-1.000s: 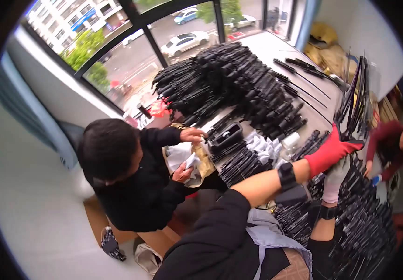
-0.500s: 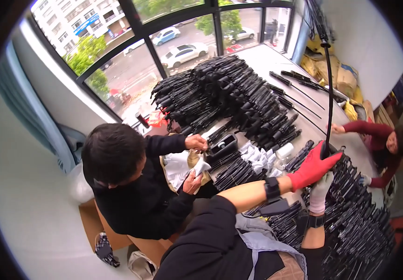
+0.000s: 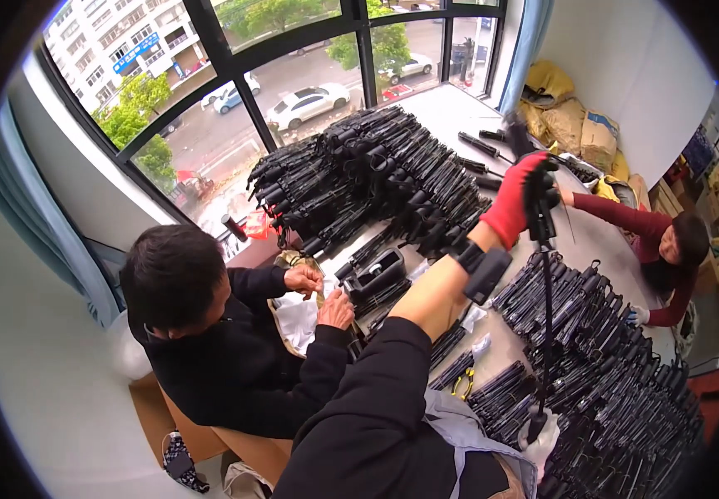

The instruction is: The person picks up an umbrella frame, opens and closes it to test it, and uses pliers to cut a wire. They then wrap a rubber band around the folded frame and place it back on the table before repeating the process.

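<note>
A black umbrella frame [image 3: 547, 324] stands nearly upright in front of me, its thin shaft running down between my hands. High over the table, my left hand [image 3: 516, 204], in a red and black glove, is closed around the folded ribs. My right hand [image 3: 545, 439], in a white glove, grips the dark handle at the lower end. Below the shaft spreads a large pile of similar folded umbrella frames [image 3: 617, 366]. The frame's top end is blurred.
Another heap of frames [image 3: 376, 166] lies toward the window. Yellow-handled pliers [image 3: 463, 383] and a black bin [image 3: 376, 279] are on the table. One co-worker [image 3: 210, 333] sits at left, handling something small; another [image 3: 667, 258] reaches in from the right. Sacks [image 3: 580, 125] stand beyond.
My hands were close together near the shaft's lower end. Now the left is up at the ribs and the right is lower, toward me. The whole frame has come down.
</note>
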### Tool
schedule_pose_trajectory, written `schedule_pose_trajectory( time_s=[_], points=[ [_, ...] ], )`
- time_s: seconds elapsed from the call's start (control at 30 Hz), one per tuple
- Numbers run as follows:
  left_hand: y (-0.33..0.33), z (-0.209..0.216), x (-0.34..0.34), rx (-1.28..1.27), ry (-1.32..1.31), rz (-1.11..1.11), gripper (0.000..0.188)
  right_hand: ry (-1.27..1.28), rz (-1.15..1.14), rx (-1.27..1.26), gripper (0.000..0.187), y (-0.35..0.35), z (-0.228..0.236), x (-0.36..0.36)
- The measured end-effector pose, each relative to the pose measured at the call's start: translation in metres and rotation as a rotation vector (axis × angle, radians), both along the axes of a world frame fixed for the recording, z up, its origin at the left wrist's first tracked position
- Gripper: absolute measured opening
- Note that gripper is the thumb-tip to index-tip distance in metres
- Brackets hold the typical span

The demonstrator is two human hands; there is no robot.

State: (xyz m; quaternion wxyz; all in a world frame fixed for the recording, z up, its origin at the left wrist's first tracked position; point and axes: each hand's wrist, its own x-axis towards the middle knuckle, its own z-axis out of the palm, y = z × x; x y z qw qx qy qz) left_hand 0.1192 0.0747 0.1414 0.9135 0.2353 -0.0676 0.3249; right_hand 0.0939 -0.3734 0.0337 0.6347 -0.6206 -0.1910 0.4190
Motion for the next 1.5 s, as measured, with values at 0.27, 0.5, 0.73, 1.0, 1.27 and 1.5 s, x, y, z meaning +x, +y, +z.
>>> schedule_pose_trajectory(
  time_s=[0.27, 0.5, 0.73, 1.0, 1.27, 1.5],
  points=[
    [-0.145, 0.051, -0.005, 0.079, 0.273, 0.070, 0.020, -0.531, -0.195, 0.115, 0.037, 0.130, 0.052, 0.065],
    [-0.132, 0.043, -0.026, 0.118, 0.224, 0.090, 0.028, -0.433, -0.033, 0.206, 0.037, 0.163, 0.086, 0.029],
    [-0.191, 0.034, -0.019, 0.121, 0.374, 0.293, 0.034, -1.422, -0.281, -0.036, 0.048, 0.158, 0.012, 0.111],
    [-0.176, 0.006, -0.022, 0.437, 0.671, 0.422, 0.032, -0.536, -0.151, 0.259, 0.040, 0.181, 0.041, 0.057],
    [-0.156, -0.044, -0.051, 0.787, 0.512, 0.510, 0.036, -0.363, -0.171, 0.204, 0.035, 0.111, 0.051, 0.043],
    [-0.022, -0.009, -0.054, -0.019, 0.256, 0.430, 0.063, -0.063, 0.107, 0.109, 0.052, -0.005, 0.031, 0.005]
  ],
)
